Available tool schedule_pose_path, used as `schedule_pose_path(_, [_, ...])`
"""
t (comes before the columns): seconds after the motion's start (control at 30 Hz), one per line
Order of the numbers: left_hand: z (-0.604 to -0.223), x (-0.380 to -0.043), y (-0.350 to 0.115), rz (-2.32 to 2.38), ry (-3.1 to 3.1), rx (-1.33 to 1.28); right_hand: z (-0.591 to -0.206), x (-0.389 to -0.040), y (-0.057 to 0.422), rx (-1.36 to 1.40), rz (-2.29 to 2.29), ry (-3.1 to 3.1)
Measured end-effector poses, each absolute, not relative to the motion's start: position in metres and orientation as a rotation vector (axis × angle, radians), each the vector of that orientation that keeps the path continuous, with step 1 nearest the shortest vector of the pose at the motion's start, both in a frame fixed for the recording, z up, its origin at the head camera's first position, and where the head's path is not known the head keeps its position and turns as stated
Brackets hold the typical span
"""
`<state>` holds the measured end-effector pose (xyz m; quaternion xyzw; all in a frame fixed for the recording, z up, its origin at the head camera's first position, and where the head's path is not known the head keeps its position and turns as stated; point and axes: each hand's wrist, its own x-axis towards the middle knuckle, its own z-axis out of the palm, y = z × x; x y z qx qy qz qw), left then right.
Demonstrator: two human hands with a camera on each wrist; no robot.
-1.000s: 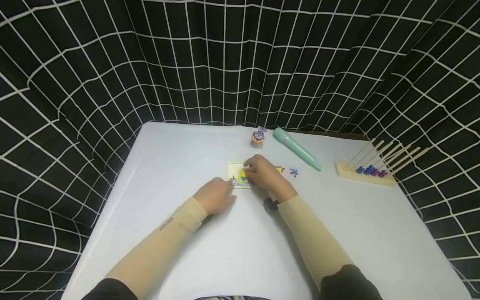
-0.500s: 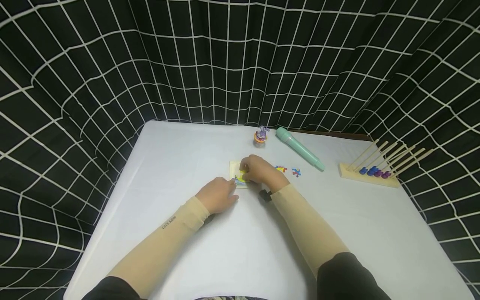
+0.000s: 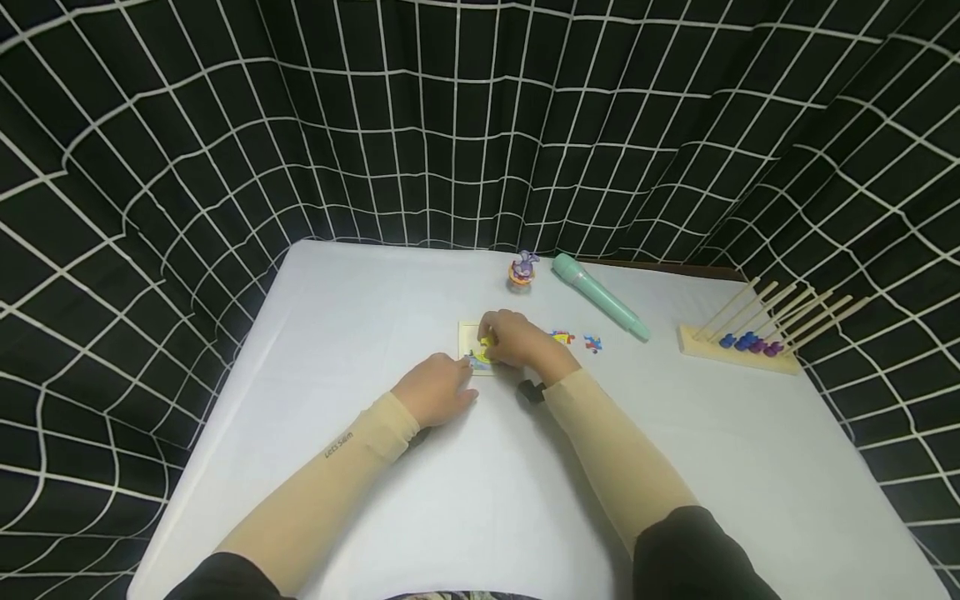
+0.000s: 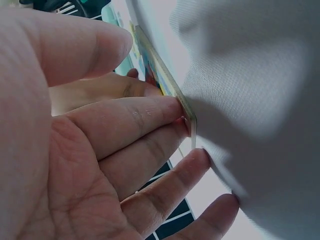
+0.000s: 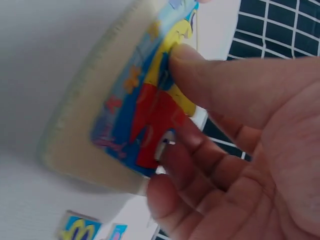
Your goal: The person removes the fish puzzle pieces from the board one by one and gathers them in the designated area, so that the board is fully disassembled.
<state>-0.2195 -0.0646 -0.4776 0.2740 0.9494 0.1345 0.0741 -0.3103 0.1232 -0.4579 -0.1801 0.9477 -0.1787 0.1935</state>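
A small pale-framed jigsaw puzzle board [image 3: 467, 335] lies mid-table, its colourful assembled part partly covered by my right hand. My left hand [image 3: 431, 390] lies at the board's lower left corner. In the left wrist view its fairly straight fingertips touch the board's edge [image 4: 169, 77]. My right hand [image 3: 517, 340] is over the board and pinches a yellow puzzle piece [image 5: 172, 35] between thumb and bent fingers. Red and blue pieces [image 5: 155, 110] lie in the frame below the thumb in the right wrist view. The fingers hide how the pinched piece fits its neighbours.
Loose puzzle pieces [image 3: 592, 342] lie right of the board. Behind stand a purple rabbit figure [image 3: 522, 268] and a mint-green toy microphone [image 3: 600, 297]. A wooden peg stand [image 3: 738, 348] with blue and purple beads is at the right. Black gridded curtains [image 3: 420, 125] surround the white table.
My right hand has shifted slightly left over the board and its fingers have drawn in closer together. The left hand stays at the board's corner. The head view has shifted a little.
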Motion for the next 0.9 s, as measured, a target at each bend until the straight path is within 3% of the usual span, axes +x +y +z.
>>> schedule_pose_path(0.67, [-0.481, -0.220, -0.061, 0.404, 2.826, 0.791, -0.466, -0.299, 0.144, -0.498, -0.692, 2.760])
schedule_pose_path(0.9, [-0.473, -0.218, -0.063, 0.411, 2.823, 0.785, -0.451, -0.290, 0.175, -0.475, -0.966, 2.765])
